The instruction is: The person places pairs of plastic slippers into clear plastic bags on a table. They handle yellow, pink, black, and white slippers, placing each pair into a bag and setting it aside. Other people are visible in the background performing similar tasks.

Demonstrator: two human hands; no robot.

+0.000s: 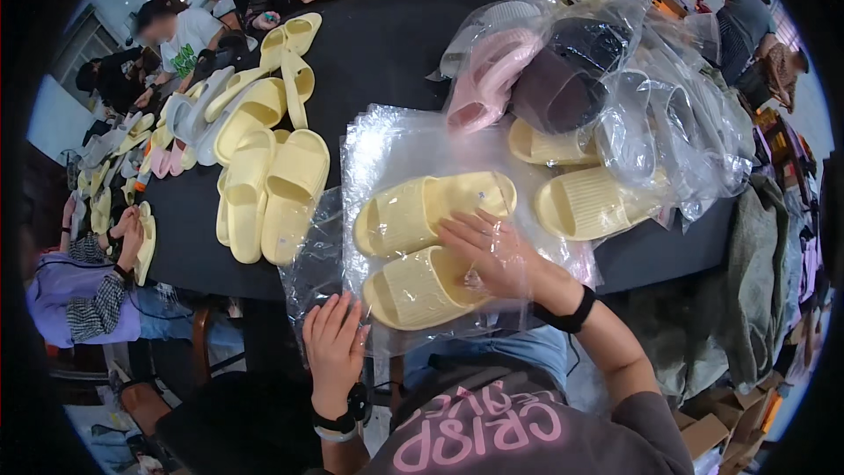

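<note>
Two pale yellow slippers, the far one (400, 215) and the near one (413, 290), lie side by side in a clear plastic bag (378, 145) in front of me. My right hand (492, 251) is spread over their right ends, palm down; whether it is inside the bag or on top of it, I cannot tell. At the bag's near left edge rests my left hand (336, 343), its fingers stretched out on the plastic. More clear plastic spreads beneath the slippers and out past their left side.
Loose yellow slippers (294, 176) are stacked left on the black table (369, 44). Bagged slippers pile up at the right: a pink pair (492, 79), a dark pair (567, 79), grey ones (629, 127) and a yellow pair (580, 202). Other people sit around the far and left sides.
</note>
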